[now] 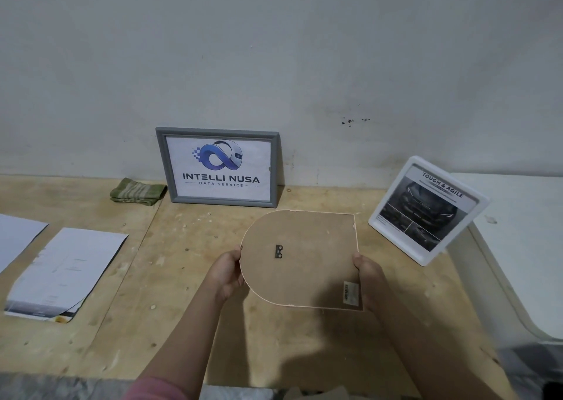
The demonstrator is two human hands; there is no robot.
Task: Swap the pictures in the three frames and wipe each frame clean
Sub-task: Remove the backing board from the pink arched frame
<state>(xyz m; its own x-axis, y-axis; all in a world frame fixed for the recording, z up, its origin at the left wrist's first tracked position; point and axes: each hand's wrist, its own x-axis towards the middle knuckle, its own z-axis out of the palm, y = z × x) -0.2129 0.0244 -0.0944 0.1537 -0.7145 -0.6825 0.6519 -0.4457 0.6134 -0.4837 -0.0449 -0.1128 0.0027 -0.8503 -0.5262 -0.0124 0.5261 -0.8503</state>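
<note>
Head view. Arched frame [300,259], back side up, held level above the table [189,323] so its hanging clip [278,251] and backing are reachable, probably for opening. Left hand [227,274] grips the curved edge, thumb on top and fingers curled beneath; right hand [367,277] grips the straight edge likewise, both forearms reaching forward. Behind the arched frame, the grey frame [217,168] leans upright on the wall [274,49]; to its right the white frame [426,210] stands tilted. The cloth [138,191] lies far left of it, beside the grey frame; loose prints [65,273] farther left.
</note>
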